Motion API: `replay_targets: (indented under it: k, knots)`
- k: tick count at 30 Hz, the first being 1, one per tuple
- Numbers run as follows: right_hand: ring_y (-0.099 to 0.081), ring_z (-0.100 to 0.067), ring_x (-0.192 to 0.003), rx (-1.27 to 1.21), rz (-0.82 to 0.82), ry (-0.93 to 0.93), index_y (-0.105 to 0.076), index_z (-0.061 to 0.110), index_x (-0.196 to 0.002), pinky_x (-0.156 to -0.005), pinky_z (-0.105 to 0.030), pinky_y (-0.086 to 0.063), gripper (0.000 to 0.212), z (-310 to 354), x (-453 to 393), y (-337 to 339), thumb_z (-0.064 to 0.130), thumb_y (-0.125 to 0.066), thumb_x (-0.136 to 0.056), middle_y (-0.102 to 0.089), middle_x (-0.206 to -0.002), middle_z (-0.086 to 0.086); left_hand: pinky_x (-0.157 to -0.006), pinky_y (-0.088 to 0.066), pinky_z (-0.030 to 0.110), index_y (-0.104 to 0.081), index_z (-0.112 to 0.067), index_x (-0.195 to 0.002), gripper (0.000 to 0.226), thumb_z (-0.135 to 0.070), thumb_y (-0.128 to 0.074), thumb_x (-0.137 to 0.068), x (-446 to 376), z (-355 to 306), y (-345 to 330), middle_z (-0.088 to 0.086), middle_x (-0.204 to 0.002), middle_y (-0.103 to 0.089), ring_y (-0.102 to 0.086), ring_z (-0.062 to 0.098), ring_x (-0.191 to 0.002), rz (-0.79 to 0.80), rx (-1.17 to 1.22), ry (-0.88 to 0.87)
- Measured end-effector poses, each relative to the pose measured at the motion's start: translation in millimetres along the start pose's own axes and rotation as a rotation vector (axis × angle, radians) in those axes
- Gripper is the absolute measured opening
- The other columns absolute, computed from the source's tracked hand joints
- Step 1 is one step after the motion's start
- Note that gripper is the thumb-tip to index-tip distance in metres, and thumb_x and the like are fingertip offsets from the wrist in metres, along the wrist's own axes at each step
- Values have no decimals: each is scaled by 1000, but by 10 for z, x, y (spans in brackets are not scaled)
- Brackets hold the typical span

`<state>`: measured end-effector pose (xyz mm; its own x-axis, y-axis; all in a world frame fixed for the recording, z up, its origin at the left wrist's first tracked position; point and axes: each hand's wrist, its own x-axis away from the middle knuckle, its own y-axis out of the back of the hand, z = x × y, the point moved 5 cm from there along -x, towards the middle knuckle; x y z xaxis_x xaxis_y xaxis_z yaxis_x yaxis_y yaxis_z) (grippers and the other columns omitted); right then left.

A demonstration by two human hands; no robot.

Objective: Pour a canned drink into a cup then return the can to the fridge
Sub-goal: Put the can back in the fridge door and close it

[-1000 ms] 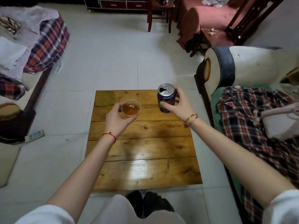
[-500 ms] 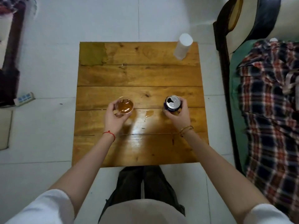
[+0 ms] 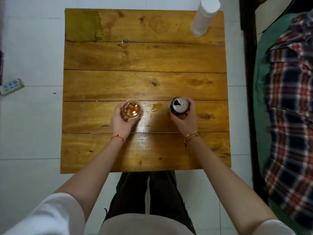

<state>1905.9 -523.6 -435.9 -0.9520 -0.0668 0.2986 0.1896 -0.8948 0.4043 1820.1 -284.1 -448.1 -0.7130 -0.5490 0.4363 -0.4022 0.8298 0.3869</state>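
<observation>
Head view: cup (image 3: 132, 109) and can (image 3: 179, 106), raised a second ago, now rest on the worktop (image 3: 145, 56). Left hand (image 3: 122, 120) grips the cup, right hand (image 3: 186, 119) the can. A small spill (image 3: 156, 106) lies between the hands, above white floor tiles (image 3: 32, 48).

Glossy planked wood table (image 3: 145, 56), shiny metal can (image 3: 180, 106) (clear plastic cup (image 3: 132, 109))

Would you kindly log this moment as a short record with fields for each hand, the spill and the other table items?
left hand: grips clear cup holding amber drink
right hand: grips opened can, upright
spill: small amber puddle on wooden table, between cup and can
far right corner: white cup stack
far left corner: greenish patch
</observation>
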Motion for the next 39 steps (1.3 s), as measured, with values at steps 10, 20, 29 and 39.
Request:
replay_targets:
  k: [10, 20, 29, 39]
  knots:
    - [-52, -10, -119, 14, 0, 17, -41, 15, -134, -103, -32, -47, 75, -98, 52, 26, 24, -80, -70, -52, -129, 1, -94, -45, 19, -44, -20, -132, 82, -15, -89, -63, -20, 122, -49, -11, -120, -53, -52, 9, -114, 16, -118, 10]
    - [-52, -13, -118, 98, -7, 29, -45, 15, -131, -100, -38, -48, 69, -5, 139, 167, 23, -80, -72, -53, -127, 4, -92, -55, 43, -69, -9, -98, 13, -16, -61, -92, 477, 351, -426, 3, -90, -69, -66, 22, -90, 53, 135, 505]
    - [-56, -10, -112, 103, -24, 83, -51, 16, -126, -95, -32, -52, 61, -1, 104, 170, 26, -80, -73, -57, -123, 5, -98, -51, 37, -56, -2, -126, 31, -16, -48, -99, 308, 80, -1157, 12, -121, -63, -62, 25, -113, 266, 387, 628]
    - [-57, 0, -107, 32, 81, 48, -51, 17, -129, -87, -21, -54, 61, 498, 396, 407, 23, -79, -75, -58, -124, 6, -97, -52, 35, -62, -6, -113, 26, -22, -44, -101, 536, -415, -922, 7, -97, -71, -66, 21, -102, 359, 496, 655]
